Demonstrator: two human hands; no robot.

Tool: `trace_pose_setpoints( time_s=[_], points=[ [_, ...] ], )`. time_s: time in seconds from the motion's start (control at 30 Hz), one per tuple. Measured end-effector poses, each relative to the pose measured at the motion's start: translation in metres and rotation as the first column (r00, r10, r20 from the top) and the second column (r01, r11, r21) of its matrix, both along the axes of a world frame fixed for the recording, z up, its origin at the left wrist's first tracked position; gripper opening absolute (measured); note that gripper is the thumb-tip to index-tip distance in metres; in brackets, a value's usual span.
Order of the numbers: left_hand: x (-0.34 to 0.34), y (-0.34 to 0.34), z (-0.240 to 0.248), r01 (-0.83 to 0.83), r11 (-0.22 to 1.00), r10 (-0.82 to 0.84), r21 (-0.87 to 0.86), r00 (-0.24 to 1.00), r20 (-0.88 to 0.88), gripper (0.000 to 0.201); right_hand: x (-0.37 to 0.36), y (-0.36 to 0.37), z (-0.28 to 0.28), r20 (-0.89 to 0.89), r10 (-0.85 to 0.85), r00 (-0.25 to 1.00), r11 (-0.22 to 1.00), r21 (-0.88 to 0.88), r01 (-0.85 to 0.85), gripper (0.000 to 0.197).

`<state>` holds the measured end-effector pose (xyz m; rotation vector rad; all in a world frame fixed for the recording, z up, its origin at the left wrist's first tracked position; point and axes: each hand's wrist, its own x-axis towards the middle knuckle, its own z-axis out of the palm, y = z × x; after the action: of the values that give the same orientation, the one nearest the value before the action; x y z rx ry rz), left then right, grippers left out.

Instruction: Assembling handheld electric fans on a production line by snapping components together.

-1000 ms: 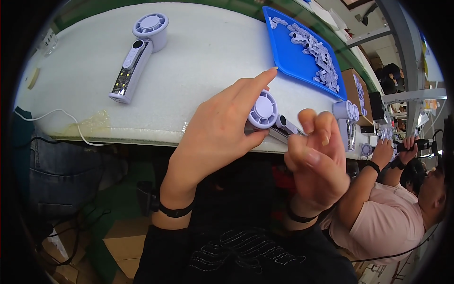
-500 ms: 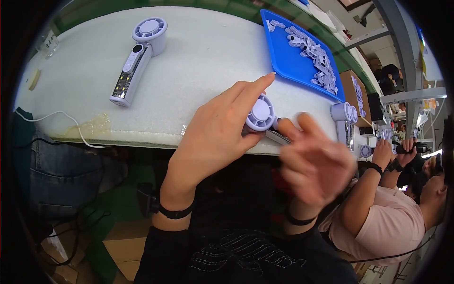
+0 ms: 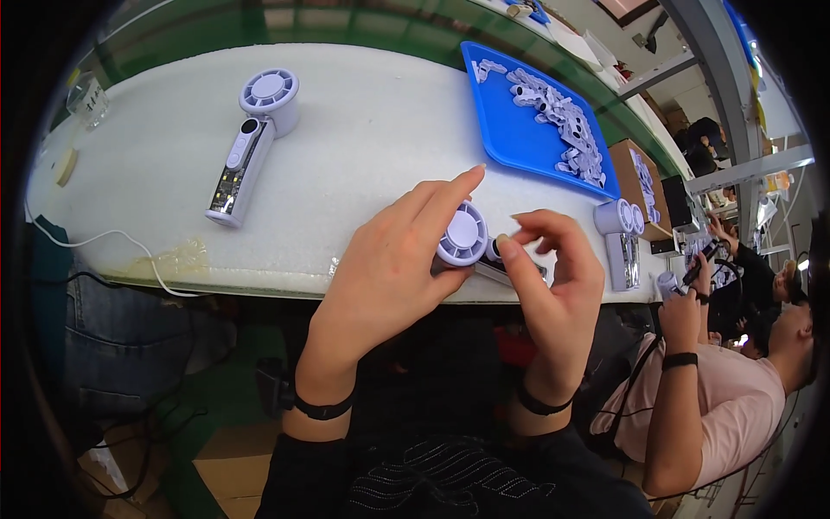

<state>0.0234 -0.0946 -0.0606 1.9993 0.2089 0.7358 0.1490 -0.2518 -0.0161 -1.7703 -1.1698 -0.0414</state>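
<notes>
My left hand (image 3: 389, 259) is closed round the head of a pale lavender handheld fan (image 3: 464, 233) at the table's near edge. The fan's round grille faces up, and its handle points right, partly covered by my right hand. My right hand (image 3: 562, 290) is curled over that handle, with thumb and fingertips apart. Its thumb tip overlaps the handle's dark button end; whether it presses there I cannot tell. Farther left on the table lies a second handheld fan (image 3: 270, 91), its handle uncovered and a circuit board (image 3: 229, 186) showing.
A blue tray (image 3: 510, 156) of small lavender parts (image 3: 562, 112) is at the back right. More fans (image 3: 618, 246) stand right of my hand, near a cardboard box (image 3: 624, 164). A white cable (image 3: 130, 238) crosses the left edge. A co-worker in pink (image 3: 709, 389) sits at right.
My right hand, blurred and spread before, has come up and in to the fan's handle, its fingers now curled. My left hand keeps its grip on the fan. The view has tilted slightly.
</notes>
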Motion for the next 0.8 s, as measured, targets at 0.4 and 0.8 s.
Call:
trace_pose_setpoints(
  time_s=[0.4, 0.8],
  points=[
    [0.014, -0.003, -0.003, 0.026, 0.997, -0.025, -0.073, 0.999, 0.021, 0.088, 0.025, -0.002, -0.012, -0.503, 0.024, 0.864, 0.995, -0.068, -0.068, 0.022],
    [0.010, -0.006, 0.000, -0.022, 0.990, 0.007, -0.141, 0.995, -0.104, 0.091, 0.045, -0.005, -0.014, -0.604, 0.214, 0.768, 0.919, -0.143, -0.368, 0.029]
  ],
)
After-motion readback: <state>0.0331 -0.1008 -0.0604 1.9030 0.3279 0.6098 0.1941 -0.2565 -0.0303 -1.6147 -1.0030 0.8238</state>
